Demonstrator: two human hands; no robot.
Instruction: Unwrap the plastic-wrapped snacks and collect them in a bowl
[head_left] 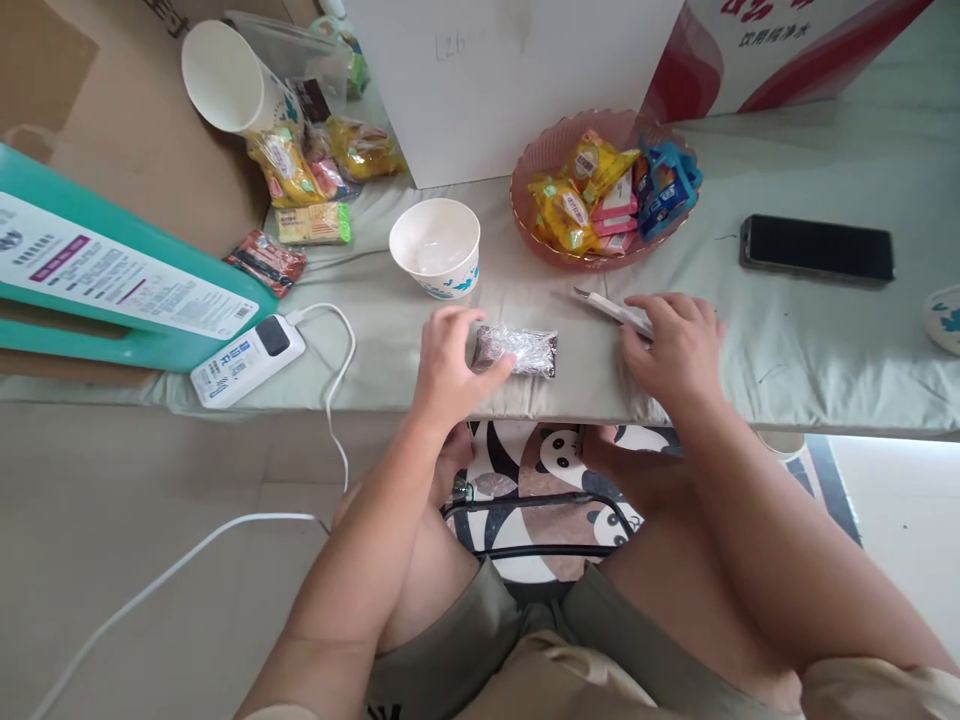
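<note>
A small dark packet wrapped in clear plastic film (529,352) lies flat on the cloth near the table's front edge. My left hand (454,360) curls around its left end, thumb pressed on the film and fingertips at the upper left corner. To the right, my right hand (675,345) pinches a slim white pen-like tool (616,312) between thumb and fingers. Its narrow dark tip points up and left, apart from the packet. Just behind my left hand stands a white paper bowl (435,245) with a blue print.
A pink bowl (536,235) of wrapped snacks stands behind the packet; a black phone (817,250) lies right. At left are a power strip (247,362) with a white cord, a green-and-white box (127,270), several snack packs (313,222) and a tipped paper cup (225,75). White carton (510,90) behind.
</note>
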